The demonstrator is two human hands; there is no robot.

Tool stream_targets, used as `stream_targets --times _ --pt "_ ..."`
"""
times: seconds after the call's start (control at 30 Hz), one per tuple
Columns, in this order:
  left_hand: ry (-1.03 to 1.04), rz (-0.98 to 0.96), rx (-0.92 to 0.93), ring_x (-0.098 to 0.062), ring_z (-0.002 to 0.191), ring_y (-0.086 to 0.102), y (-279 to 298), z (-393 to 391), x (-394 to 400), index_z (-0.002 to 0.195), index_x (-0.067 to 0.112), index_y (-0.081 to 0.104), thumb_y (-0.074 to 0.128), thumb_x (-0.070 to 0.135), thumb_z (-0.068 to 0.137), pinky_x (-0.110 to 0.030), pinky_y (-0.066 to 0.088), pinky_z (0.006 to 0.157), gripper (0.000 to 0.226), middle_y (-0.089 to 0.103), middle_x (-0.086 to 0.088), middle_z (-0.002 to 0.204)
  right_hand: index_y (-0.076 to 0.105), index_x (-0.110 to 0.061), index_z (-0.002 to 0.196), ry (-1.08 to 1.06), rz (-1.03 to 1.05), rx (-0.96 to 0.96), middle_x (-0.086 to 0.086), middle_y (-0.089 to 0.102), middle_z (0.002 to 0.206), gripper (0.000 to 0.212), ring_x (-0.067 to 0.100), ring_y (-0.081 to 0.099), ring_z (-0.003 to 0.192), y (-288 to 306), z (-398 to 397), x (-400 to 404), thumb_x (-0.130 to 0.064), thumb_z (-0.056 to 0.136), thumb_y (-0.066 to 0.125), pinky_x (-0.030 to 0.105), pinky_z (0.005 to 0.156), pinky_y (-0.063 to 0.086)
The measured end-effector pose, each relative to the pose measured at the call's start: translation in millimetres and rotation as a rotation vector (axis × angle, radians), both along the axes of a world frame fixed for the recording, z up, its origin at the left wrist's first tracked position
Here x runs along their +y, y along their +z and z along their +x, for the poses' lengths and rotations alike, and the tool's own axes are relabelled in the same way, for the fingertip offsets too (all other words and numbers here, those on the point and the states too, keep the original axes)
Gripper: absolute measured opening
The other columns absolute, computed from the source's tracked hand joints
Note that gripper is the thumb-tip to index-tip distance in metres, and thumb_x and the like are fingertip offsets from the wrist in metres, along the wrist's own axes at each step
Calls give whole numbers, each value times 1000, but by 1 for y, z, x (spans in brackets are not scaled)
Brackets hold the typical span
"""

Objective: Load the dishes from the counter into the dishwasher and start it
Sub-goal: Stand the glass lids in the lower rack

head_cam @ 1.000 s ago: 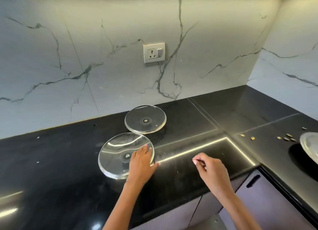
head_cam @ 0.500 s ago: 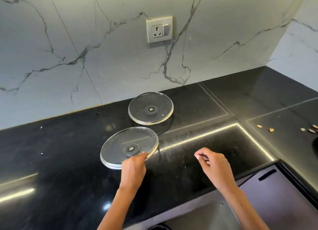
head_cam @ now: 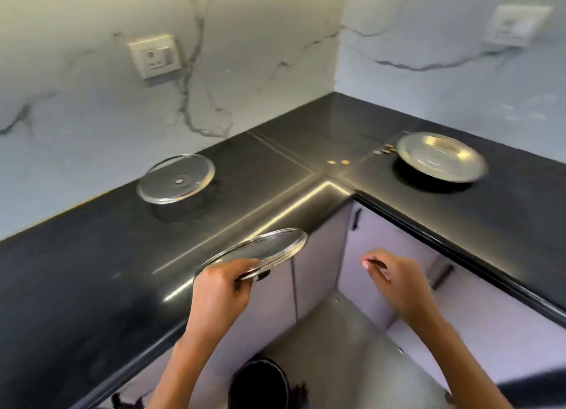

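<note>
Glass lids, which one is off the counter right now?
The near lid, gripped at its edge by the left hand and tilted. The other lid lies on the counter by the wall.

Motion blur smears the steel plate (head_cam: pixel 441 157); dark object (head_cam: pixel 260 384) below is unidentifiable

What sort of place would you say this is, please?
Most likely a home kitchen: an L-shaped black polished stone counter runs under white marble-look wall panels with a white wall socket, a round steel plate lies on it, and the left hand holds a round clear glass lid.
</note>
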State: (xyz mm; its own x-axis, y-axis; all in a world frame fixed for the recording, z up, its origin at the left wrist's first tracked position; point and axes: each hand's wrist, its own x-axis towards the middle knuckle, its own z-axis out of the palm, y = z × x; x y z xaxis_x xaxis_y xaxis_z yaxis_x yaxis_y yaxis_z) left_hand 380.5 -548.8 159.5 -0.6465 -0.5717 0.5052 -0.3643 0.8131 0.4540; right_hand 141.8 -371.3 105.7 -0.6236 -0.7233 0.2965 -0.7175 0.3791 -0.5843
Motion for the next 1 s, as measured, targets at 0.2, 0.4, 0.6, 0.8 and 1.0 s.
stream_targets --times 0.2,0.4,0.6,0.8,1.0 --pt "-471 164 -76 -5 67 66 -11 -66 110 87 27 74 66 15 62 -9 44 61 29 71 13 79 63 -23 93 -438 35 -92 -2 70 88 15 24 66 80 -19 27 209 -14 82 61 43 70 54" --pt "-1050 226 -314 -4 70 67 -54 -146 263 91 26 72 67 28 66 -13 49 65 26 70 14 85 51 -13 125 -763 6 -177 5 56 126 61 25 54 114 -54 113 372 -16 65 64 26 97 37" --pt "-1619 171 -412 4 76 62 -108 -178 415 98 26 65 64 19 68 -4 44 73 31 62 34 83 50 -19 122 -1049 -85 -147 1 57 124 51 17 50 115 -116 198 448 -14 74 65 24 100 36" --pt "-1887 123 -569 2 109 56 -225 -201 506 118 35 61 83 30 64 -21 42 96 59 60 24 120 65 -19 84 -1452 8 -177 -8 65 81 11 9 62 73 -204 251 501 -12 76 64 24 62 50" --pt "-1767 -101 -779 -15 112 59 -380 -218 535 126 15 59 57 58 77 -36 46 95 66 61 2 125 65 -15 78 -1725 10 -298 -6 64 69 24 11 62 59 -301 255 554 2 67 78 16 55 46"
